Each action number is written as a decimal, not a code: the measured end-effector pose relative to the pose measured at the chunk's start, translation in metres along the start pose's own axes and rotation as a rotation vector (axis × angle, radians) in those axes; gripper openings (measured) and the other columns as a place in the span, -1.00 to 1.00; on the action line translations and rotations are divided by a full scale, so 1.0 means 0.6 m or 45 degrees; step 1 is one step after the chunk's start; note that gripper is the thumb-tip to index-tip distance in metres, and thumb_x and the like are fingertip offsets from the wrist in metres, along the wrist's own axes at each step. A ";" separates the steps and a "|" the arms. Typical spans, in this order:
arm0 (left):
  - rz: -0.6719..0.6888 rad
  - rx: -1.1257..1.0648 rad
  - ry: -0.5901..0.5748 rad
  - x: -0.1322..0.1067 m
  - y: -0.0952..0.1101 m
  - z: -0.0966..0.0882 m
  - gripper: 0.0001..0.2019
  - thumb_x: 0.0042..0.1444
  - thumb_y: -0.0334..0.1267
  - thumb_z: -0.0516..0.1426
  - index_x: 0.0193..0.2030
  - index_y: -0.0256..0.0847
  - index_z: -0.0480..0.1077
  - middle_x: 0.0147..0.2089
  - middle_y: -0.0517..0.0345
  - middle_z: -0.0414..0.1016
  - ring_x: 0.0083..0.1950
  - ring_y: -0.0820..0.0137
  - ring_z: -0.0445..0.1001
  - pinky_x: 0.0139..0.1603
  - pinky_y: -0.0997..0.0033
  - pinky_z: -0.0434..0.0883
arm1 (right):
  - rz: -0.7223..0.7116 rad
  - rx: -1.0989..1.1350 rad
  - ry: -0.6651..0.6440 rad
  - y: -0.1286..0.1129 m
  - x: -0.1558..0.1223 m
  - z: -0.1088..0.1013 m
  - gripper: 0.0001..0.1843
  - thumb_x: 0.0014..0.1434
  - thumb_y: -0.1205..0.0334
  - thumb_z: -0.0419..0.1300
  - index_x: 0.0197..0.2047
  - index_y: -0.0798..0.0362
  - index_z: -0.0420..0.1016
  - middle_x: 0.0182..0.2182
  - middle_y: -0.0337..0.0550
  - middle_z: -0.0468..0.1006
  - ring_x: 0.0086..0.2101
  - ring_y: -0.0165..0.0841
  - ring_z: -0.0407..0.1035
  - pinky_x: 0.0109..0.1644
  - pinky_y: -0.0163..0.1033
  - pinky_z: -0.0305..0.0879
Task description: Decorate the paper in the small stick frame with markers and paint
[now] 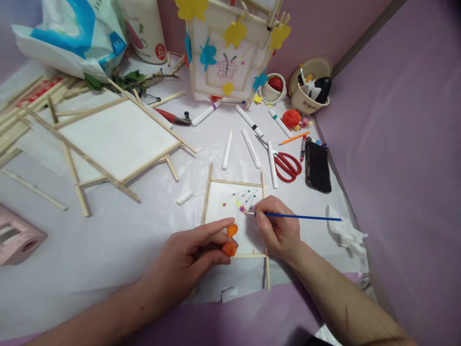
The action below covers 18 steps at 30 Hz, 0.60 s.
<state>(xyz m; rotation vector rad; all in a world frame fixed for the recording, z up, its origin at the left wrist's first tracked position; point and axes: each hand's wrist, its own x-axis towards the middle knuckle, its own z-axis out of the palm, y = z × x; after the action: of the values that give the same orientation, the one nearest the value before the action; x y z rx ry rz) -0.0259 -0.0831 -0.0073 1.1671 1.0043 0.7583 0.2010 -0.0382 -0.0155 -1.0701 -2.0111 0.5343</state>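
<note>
The blue-handled paintbrush (298, 217), pinched in the closed right hand (279, 233), is best dabbed lightly on the stick-framed white paper panel (223, 216); an orange paint pot (229, 248) is clasped by the curled left hand (190, 257) at its lower edge.

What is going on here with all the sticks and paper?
A person is painting. Their right hand holds a thin blue-handled paintbrush, its tip on coloured dots and lines on a small white paper panel framed with wooden sticks. Their left hand pinches a small orange container at the panel's lower edge. Red-handled scissors, white marker pens and a black phone lie beyond. A tall paper lantern with coloured flower cut-outs stands at the back.
</note>
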 end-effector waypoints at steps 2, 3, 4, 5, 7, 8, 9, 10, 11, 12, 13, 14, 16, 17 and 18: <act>0.010 0.012 -0.003 0.000 -0.001 0.000 -0.54 0.12 -0.39 0.19 0.18 -0.02 0.45 -0.21 0.29 0.65 -0.17 0.43 0.60 -0.08 0.49 0.52 | 0.005 0.003 -0.007 0.000 -0.001 0.000 -0.88 0.19 0.41 0.07 -0.27 0.01 0.36 -0.44 -0.17 0.44 -0.41 -0.33 0.30 -0.31 -0.17 0.25; 0.015 0.021 -0.007 0.001 -0.001 0.000 -0.54 0.12 -0.39 0.19 0.18 -0.02 0.45 -0.22 0.28 0.65 -0.17 0.42 0.60 -0.08 0.47 0.53 | 0.003 0.007 -0.007 0.000 -0.001 0.000 -0.88 0.19 0.41 0.07 -0.28 0.01 0.36 -0.44 -0.17 0.44 -0.41 -0.32 0.30 -0.31 -0.16 0.26; 0.018 0.032 -0.009 0.001 -0.001 -0.001 -0.54 0.12 -0.39 0.19 0.18 -0.02 0.44 -0.22 0.28 0.65 -0.17 0.41 0.60 -0.08 0.47 0.53 | -0.001 0.011 -0.004 0.000 -0.001 0.000 -0.88 0.19 0.41 0.07 -0.27 0.01 0.36 -0.44 -0.17 0.44 -0.41 -0.32 0.30 -0.31 -0.16 0.26; 0.022 0.040 -0.011 0.001 -0.001 -0.001 -0.53 0.13 -0.39 0.19 0.19 -0.01 0.44 -0.21 0.28 0.65 -0.17 0.42 0.60 -0.09 0.48 0.52 | -0.007 0.018 0.003 0.000 0.000 0.000 -0.88 0.19 0.41 0.07 -0.27 0.01 0.36 -0.44 -0.16 0.45 -0.41 -0.32 0.31 -0.31 -0.16 0.26; 0.034 0.040 -0.005 0.002 -0.001 0.000 -0.53 0.13 -0.40 0.19 0.18 0.03 0.44 -0.20 0.32 0.65 -0.18 0.45 0.60 -0.09 0.53 0.51 | -0.024 0.032 0.030 -0.002 0.000 0.000 -0.87 0.19 0.42 0.07 -0.26 0.01 0.36 -0.43 -0.16 0.45 -0.41 -0.32 0.32 -0.31 -0.15 0.27; 0.041 0.035 0.000 0.001 -0.002 0.000 -0.53 0.13 -0.41 0.20 0.18 0.06 0.45 -0.20 0.34 0.65 -0.18 0.47 0.59 -0.09 0.55 0.50 | -0.033 0.037 0.043 -0.002 0.001 0.000 -0.87 0.19 0.42 0.06 -0.26 0.01 0.35 -0.43 -0.16 0.45 -0.40 -0.31 0.32 -0.31 -0.15 0.27; 0.048 0.027 0.003 0.001 -0.002 0.000 -0.53 0.13 -0.41 0.20 0.17 0.07 0.45 -0.20 0.36 0.65 -0.18 0.49 0.59 -0.09 0.57 0.49 | -0.040 0.041 0.053 -0.003 0.001 0.000 -0.86 0.19 0.43 0.06 -0.25 0.01 0.35 -0.43 -0.16 0.45 -0.40 -0.31 0.33 -0.31 -0.15 0.27; 0.051 0.018 0.004 0.001 -0.003 0.000 -0.52 0.14 -0.42 0.20 0.17 0.09 0.45 -0.20 0.37 0.65 -0.18 0.50 0.59 -0.09 0.59 0.49 | -0.045 0.041 0.057 -0.003 0.001 0.000 -0.86 0.19 0.43 0.06 -0.25 0.01 0.35 -0.42 -0.15 0.45 -0.39 -0.31 0.33 -0.31 -0.15 0.28; 0.054 0.011 0.002 0.001 -0.003 0.000 -0.52 0.14 -0.43 0.20 0.17 0.09 0.44 -0.20 0.37 0.65 -0.18 0.50 0.59 -0.09 0.59 0.49 | -0.045 0.038 0.056 -0.003 0.002 0.000 -0.86 0.19 0.44 0.07 -0.25 0.01 0.36 -0.42 -0.15 0.45 -0.39 -0.31 0.34 -0.30 -0.15 0.28; 0.058 0.006 0.001 0.000 -0.004 0.000 -0.52 0.14 -0.43 0.19 0.18 0.10 0.44 -0.20 0.37 0.65 -0.18 0.50 0.59 -0.09 0.59 0.49 | -0.042 0.035 0.051 -0.003 0.002 -0.001 -0.86 0.19 0.44 0.07 -0.25 0.01 0.36 -0.42 -0.15 0.46 -0.39 -0.31 0.34 -0.30 -0.15 0.28; 0.063 0.002 -0.004 0.000 -0.005 0.000 -0.51 0.15 -0.43 0.19 0.18 0.10 0.44 -0.20 0.37 0.65 -0.18 0.50 0.59 -0.09 0.58 0.49 | -0.037 0.031 0.043 -0.003 0.002 -0.001 -0.86 0.19 0.44 0.07 -0.25 0.01 0.36 -0.42 -0.15 0.46 -0.39 -0.31 0.34 -0.30 -0.15 0.27; 0.068 -0.001 -0.007 0.000 -0.005 0.000 -0.51 0.15 -0.43 0.19 0.19 0.10 0.43 -0.20 0.37 0.65 -0.18 0.50 0.59 -0.09 0.58 0.49 | -0.030 0.027 0.034 -0.003 0.002 -0.001 -0.86 0.19 0.44 0.07 -0.25 0.01 0.37 -0.41 -0.15 0.46 -0.39 -0.31 0.33 -0.29 -0.16 0.27; 0.074 0.008 -0.016 0.000 -0.006 0.000 -0.51 0.16 -0.43 0.18 0.19 0.10 0.43 -0.19 0.37 0.65 -0.17 0.49 0.59 -0.08 0.57 0.49 | -0.021 0.022 0.021 -0.003 0.002 -0.001 -0.86 0.19 0.44 0.07 -0.25 0.02 0.37 -0.41 -0.14 0.46 -0.39 -0.31 0.33 -0.29 -0.16 0.26; 0.078 0.012 -0.017 -0.001 -0.007 -0.001 -0.51 0.16 -0.44 0.18 0.20 0.11 0.42 -0.18 0.37 0.65 -0.17 0.50 0.59 -0.08 0.57 0.49 | -0.018 0.021 0.017 -0.002 0.002 -0.001 -0.86 0.19 0.43 0.07 -0.25 0.02 0.37 -0.41 -0.14 0.45 -0.39 -0.31 0.33 -0.29 -0.16 0.26; 0.081 0.015 -0.018 0.000 -0.007 0.000 -0.50 0.16 -0.44 0.18 0.20 0.12 0.42 -0.18 0.38 0.65 -0.17 0.51 0.59 -0.08 0.58 0.49 | -0.017 0.021 0.013 -0.002 0.002 -0.001 -0.87 0.19 0.43 0.07 -0.25 0.01 0.37 -0.41 -0.15 0.45 -0.39 -0.30 0.33 -0.30 -0.16 0.25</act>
<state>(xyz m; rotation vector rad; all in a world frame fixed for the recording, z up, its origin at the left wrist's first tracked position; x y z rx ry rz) -0.0263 -0.0843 -0.0115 1.2179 0.9648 0.7940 0.2006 -0.0376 -0.0136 -1.0466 -2.0007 0.5364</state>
